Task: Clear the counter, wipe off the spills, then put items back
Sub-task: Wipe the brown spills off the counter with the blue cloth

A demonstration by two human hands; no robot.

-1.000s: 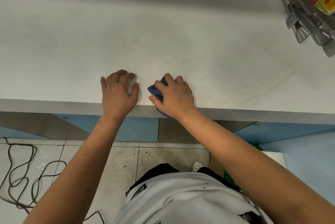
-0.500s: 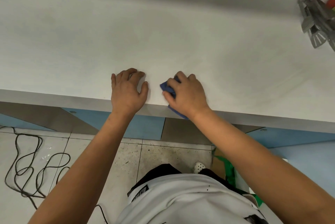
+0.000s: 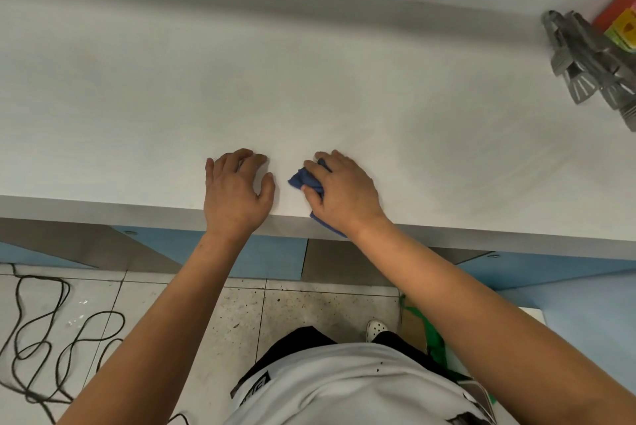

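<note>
White counter (image 3: 309, 80) fills most of the view, long and smooth, with a low wall along its back. Under its front edge are blue cabinet doors (image 3: 272, 257). Below that is the tiled floor (image 3: 275, 318), and a black cord (image 3: 65, 328) lies in loops on it at the left.

The person wears a white shirt (image 3: 344, 390) with a small black patch that has writing on it, too blurry to read.

Gray metal tongs (image 3: 585, 63) lie in a pile on the counter at the far right. Touching them in the corner is a red box (image 3: 619, 11) with a yellow and green label; its words are too small to read.

Left hand (image 3: 237, 190) rests on the counter near the front edge, fingers curled a little, holding nothing. Just beside it, right hand (image 3: 344, 194) presses down on a blue cloth (image 3: 306, 180), fingers curled over it. The cloth sits at the front edge, and a bit hangs over.
</note>
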